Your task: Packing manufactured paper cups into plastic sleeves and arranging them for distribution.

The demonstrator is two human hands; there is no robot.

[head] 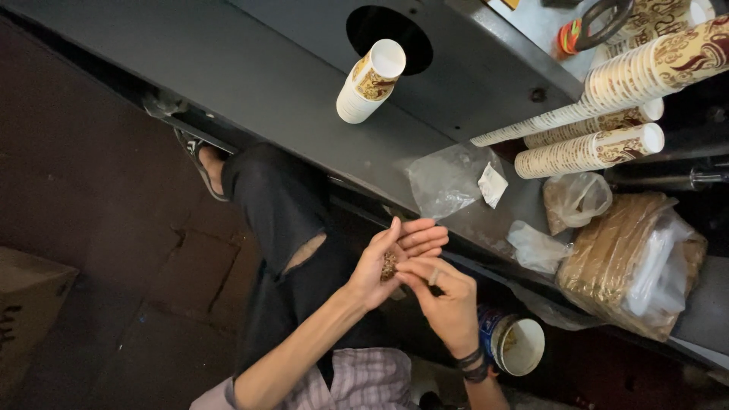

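Two hands meet over the lap, off the bench edge: left hand (387, 262) cupped palm-up, fingers together and slightly curled, cradling a small heap of brown crumbly bits (389, 266) in the palm. Right hand (440, 292) sits at 4 o'clock of it, thumb and forefinger pressed together at the edge of the heap; looks like a pinch on a few bits, though what's between the tips is too small to tell. Main risk, as I read it: the palm is tilted and nothing is under it but black trousers (285, 220) and the dark floor (99, 197), so any wobble or a loosened cup drops the bits where they're lost. Fingers parting would let fines sift through. A blue-sided cup (518, 343) with a white inside sits at 4 o'clock of the right wrist, near but not under the hands, so it catches nothing as placed. On the grey bench (288, 83), a clear plastic bag (444, 181) and small white sachet (492, 184) lie at 1 o'clock of the hands, just beside the edge; a sleeve or elbow could sweep them off. A short stack of printed paper cups (370, 82) stands at 12 o'clock, long cup sleeves (588, 150) lie at 2 o'clock, well apart.
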